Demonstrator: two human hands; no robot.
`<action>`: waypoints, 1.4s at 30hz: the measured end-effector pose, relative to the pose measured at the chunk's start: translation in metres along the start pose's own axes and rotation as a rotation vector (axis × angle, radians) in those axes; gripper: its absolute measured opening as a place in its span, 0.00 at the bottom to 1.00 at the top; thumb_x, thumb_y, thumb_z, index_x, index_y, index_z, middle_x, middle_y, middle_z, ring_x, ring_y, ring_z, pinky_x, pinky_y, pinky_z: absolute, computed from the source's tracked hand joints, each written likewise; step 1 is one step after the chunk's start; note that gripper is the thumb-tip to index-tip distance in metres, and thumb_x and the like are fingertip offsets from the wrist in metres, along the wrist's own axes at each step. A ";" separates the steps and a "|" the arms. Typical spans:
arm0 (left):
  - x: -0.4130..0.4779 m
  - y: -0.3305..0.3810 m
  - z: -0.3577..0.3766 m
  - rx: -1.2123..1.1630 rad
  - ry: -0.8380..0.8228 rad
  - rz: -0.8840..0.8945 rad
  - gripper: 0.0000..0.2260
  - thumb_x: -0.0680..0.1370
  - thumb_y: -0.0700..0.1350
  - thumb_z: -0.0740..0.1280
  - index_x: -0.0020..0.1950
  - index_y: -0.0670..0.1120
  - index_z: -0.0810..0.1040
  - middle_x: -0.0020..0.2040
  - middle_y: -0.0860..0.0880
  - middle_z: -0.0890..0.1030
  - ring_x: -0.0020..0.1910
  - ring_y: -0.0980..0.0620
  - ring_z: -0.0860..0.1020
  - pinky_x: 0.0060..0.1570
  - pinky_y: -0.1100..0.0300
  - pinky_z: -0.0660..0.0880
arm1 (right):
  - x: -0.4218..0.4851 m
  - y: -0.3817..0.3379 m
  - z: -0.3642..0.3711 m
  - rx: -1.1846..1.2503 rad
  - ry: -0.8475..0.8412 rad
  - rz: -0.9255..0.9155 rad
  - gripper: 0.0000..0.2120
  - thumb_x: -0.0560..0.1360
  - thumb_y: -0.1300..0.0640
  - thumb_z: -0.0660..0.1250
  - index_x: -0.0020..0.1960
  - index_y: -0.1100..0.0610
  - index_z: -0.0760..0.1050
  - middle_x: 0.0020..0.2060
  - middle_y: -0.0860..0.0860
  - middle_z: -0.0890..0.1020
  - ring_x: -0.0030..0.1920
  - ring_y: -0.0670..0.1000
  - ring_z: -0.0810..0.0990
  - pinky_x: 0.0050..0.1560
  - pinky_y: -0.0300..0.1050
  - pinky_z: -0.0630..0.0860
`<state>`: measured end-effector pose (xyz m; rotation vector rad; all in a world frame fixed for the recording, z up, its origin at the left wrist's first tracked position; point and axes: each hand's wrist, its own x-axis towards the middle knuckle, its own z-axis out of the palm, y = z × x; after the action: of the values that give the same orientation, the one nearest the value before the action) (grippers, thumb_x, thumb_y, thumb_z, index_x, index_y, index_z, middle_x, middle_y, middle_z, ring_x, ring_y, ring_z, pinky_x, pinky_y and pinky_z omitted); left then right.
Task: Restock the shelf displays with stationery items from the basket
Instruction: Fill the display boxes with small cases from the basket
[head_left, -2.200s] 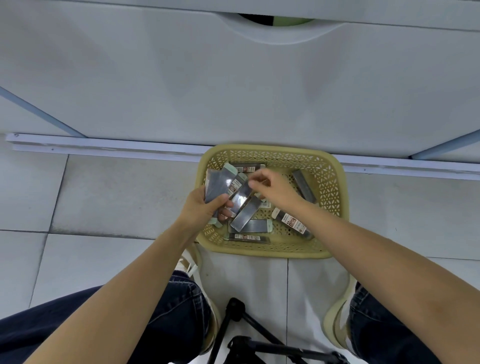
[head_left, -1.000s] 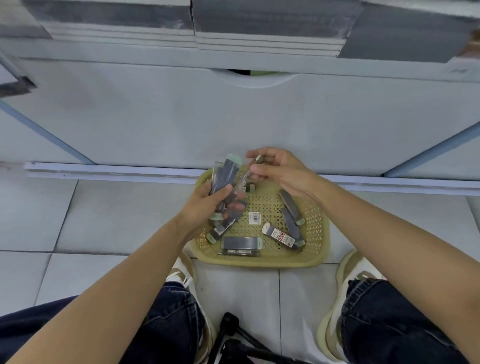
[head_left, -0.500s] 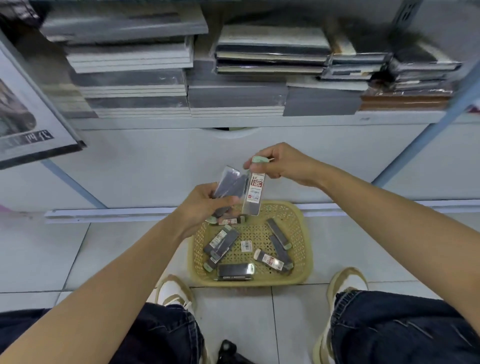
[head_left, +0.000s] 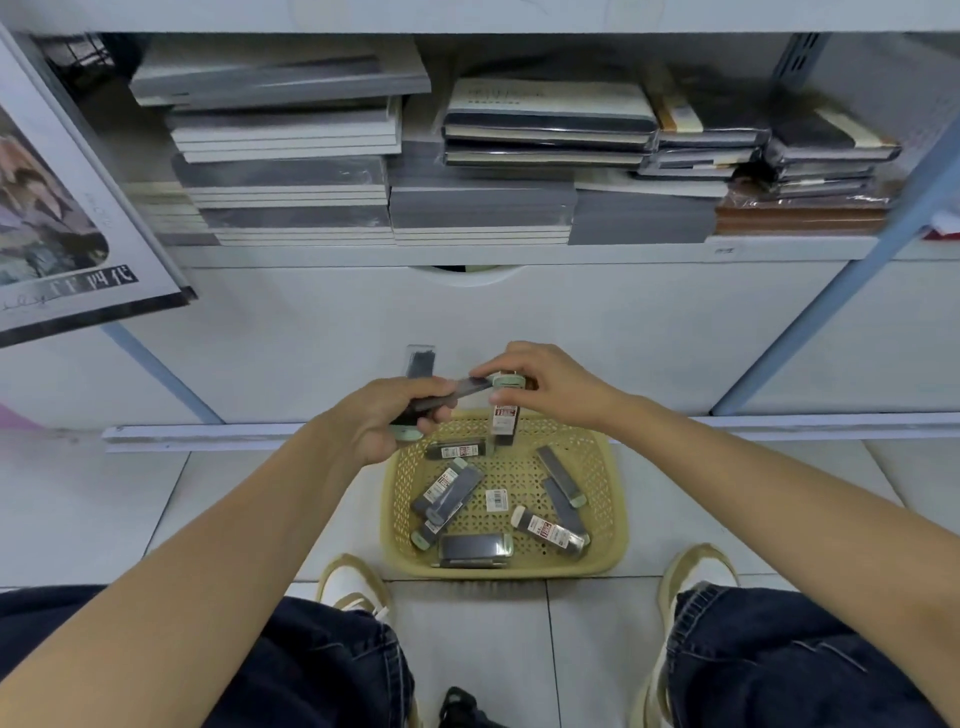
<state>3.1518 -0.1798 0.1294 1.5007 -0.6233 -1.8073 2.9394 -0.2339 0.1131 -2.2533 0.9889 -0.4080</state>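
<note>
A yellow plastic basket (head_left: 608, 499) stands on the floor tiles before the shelf unit and holds several small dark lead cases (head_left: 449, 491) with pale green caps. My left hand (head_left: 384, 421) is closed around a bunch of these cases (head_left: 421, 366) above the basket's far left corner. My right hand (head_left: 540, 382) pinches one case (head_left: 505, 423) by its green cap, so it hangs upright over the basket's far edge. The two hands nearly touch.
The lower shelf (head_left: 467, 254) carries stacks of grey and dark notebooks (head_left: 291, 171). Below it is a white cabinet front (head_left: 519, 332) with a cut-out handle. A poster (head_left: 57, 223) leans at the left. My knees and pale shoes (head_left: 353, 587) flank the basket.
The view has tilted up, from the basket alone to the shelf of notebooks. Both hands rose out of the basket with cases and now meet above its far edge.
</note>
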 end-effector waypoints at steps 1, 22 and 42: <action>0.000 0.000 0.001 -0.054 -0.018 -0.031 0.06 0.76 0.40 0.68 0.45 0.37 0.77 0.31 0.44 0.79 0.26 0.53 0.74 0.20 0.67 0.69 | 0.000 0.001 0.004 -0.019 0.044 -0.013 0.14 0.77 0.53 0.69 0.62 0.53 0.79 0.46 0.52 0.77 0.45 0.51 0.75 0.48 0.44 0.70; 0.010 -0.020 0.013 0.175 0.086 0.222 0.15 0.69 0.39 0.76 0.52 0.37 0.80 0.44 0.40 0.85 0.37 0.49 0.82 0.23 0.64 0.70 | -0.001 0.019 -0.015 0.636 0.099 0.241 0.12 0.80 0.54 0.63 0.53 0.62 0.79 0.41 0.59 0.78 0.32 0.46 0.63 0.35 0.40 0.60; -0.027 0.086 0.091 0.248 -0.232 0.638 0.11 0.84 0.43 0.55 0.55 0.43 0.76 0.40 0.46 0.80 0.34 0.52 0.78 0.32 0.62 0.73 | 0.002 -0.050 -0.181 0.456 0.295 0.055 0.12 0.79 0.52 0.65 0.56 0.59 0.77 0.34 0.44 0.80 0.32 0.41 0.71 0.36 0.37 0.70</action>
<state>3.0829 -0.2210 0.2300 1.0646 -1.3124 -1.4372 2.8768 -0.2876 0.2823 -1.7817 0.9818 -0.8664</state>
